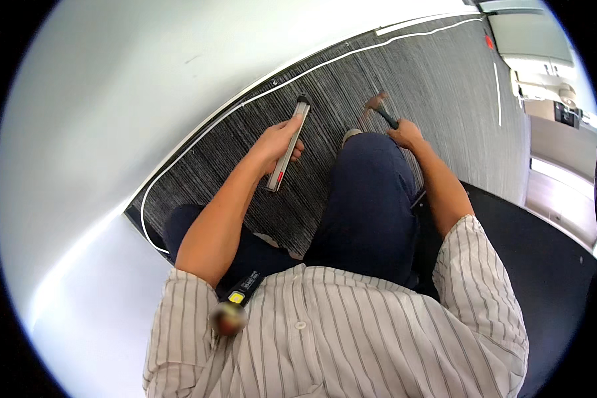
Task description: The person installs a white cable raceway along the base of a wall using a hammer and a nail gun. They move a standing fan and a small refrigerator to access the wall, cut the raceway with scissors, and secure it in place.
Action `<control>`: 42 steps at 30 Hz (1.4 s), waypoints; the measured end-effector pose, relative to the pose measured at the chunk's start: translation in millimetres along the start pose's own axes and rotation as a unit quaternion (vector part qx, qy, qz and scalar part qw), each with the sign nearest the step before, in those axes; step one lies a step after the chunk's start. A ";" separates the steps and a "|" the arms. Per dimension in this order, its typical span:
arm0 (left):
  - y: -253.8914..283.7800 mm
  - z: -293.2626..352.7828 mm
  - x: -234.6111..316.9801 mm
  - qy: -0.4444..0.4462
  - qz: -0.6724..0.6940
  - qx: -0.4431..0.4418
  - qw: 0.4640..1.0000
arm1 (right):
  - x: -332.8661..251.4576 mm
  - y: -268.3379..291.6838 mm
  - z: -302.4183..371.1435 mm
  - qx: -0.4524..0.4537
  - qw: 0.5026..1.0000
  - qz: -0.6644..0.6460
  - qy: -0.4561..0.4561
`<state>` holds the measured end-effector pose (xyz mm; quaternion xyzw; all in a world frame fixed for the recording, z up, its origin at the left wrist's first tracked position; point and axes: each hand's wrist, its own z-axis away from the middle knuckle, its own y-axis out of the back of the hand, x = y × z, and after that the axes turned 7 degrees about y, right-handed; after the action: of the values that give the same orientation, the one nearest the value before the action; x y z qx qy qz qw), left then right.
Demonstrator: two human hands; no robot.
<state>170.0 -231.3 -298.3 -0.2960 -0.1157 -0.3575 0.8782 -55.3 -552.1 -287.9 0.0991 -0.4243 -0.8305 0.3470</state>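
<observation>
My left hand [280, 145] is closed round a short silver-grey bar [283, 166] with a black end cap and a small red label; it looks like a spirit level, though its vials cannot be made out. The bar is tilted above the dark carpet, close to the white cable by the wall. Over by my raised right knee, my right hand [406, 134] grips a claw hammer [386, 119] by its dark handle. The brownish hammer head [376, 101] points away from me, apart from the bar.
A white cable [338, 58] runs along the foot of the white wall [146, 79] on the striped dark carpet [431, 86]. White trim [414, 22] lies at the far wall edge. To my right is a black panel [511, 245]. A small red thing [489, 42] lies far right.
</observation>
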 end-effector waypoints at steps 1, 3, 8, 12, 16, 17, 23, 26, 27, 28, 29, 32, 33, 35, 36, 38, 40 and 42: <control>-2.7 -3.2 -2.3 0.010 0.031 0.001 0.999 | 16.0 -7.6 -20.6 0.009 1.000 -0.021 -0.008; -4.9 -13.1 2.8 0.021 0.085 0.001 0.996 | 34.8 -16.0 -51.7 0.042 0.998 -0.049 -0.003; -3.7 -50.0 5.9 0.037 0.148 0.015 0.988 | 67.2 -30.4 -118.3 0.073 0.995 -0.065 -0.015; -10.1 -77.0 14.7 0.030 0.175 0.053 0.983 | 72.0 -39.5 -145.3 0.072 0.989 -0.126 -0.019; -28.5 -100.2 32.0 0.049 0.232 0.081 0.968 | 100.8 -90.1 -155.8 0.074 0.985 -0.154 0.021; -32.8 -104.4 33.9 0.058 0.232 0.103 0.966 | 97.2 -96.3 -153.3 0.048 0.984 -0.169 0.028; -62.3 -112.9 62.0 0.125 0.180 0.135 0.966 | 113.9 -131.4 -164.7 0.102 0.982 -0.142 0.074; -58.4 -135.7 57.0 0.108 0.300 0.108 0.942 | 108.9 -128.0 -159.7 0.095 0.980 -0.154 0.081; -58.9 -140.1 60.5 0.115 0.336 0.098 0.930 | 107.8 -125.1 -159.3 0.095 0.980 -0.156 0.081; -55.2 -141.8 60.4 0.105 0.386 0.053 0.915 | 105.7 -123.8 -158.5 0.074 0.984 -0.152 0.058; -50.5 -142.6 59.9 0.089 0.374 0.056 0.921 | 105.2 -122.4 -155.4 0.077 0.983 -0.155 0.057; -51.5 -128.2 80.5 0.039 0.365 0.045 0.929 | 108.9 -127.3 -157.4 0.093 0.981 -0.156 0.062; -54.6 -126.2 82.3 0.009 0.402 0.055 0.914 | 108.8 -127.7 -159.3 0.082 0.982 -0.159 0.058; -59.9 -125.6 84.4 -0.050 0.470 0.076 0.878 | 107.0 -130.2 -161.1 0.059 0.983 -0.165 0.048; -46.5 -135.4 75.6 -0.010 0.501 0.064 0.863 | 103.7 -128.2 -160.8 0.068 0.983 -0.162 0.058; -33.1 -149.9 66.1 -0.003 0.550 0.022 0.835 | 102.4 -135.6 -163.4 0.063 0.984 -0.156 0.063; -44.3 -155.3 78.0 0.018 0.590 0.032 0.807 | 112.7 -146.6 -169.4 0.047 0.984 -0.165 0.043; -57.9 -160.7 91.4 0.011 0.570 0.026 0.821 | 123.2 -161.8 -171.8 0.074 0.984 -0.142 0.082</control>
<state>193.9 -412.2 -363.3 -0.2825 0.0739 0.2069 0.9338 -147.2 -678.2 -503.6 0.2514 -0.4364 -0.8267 0.2509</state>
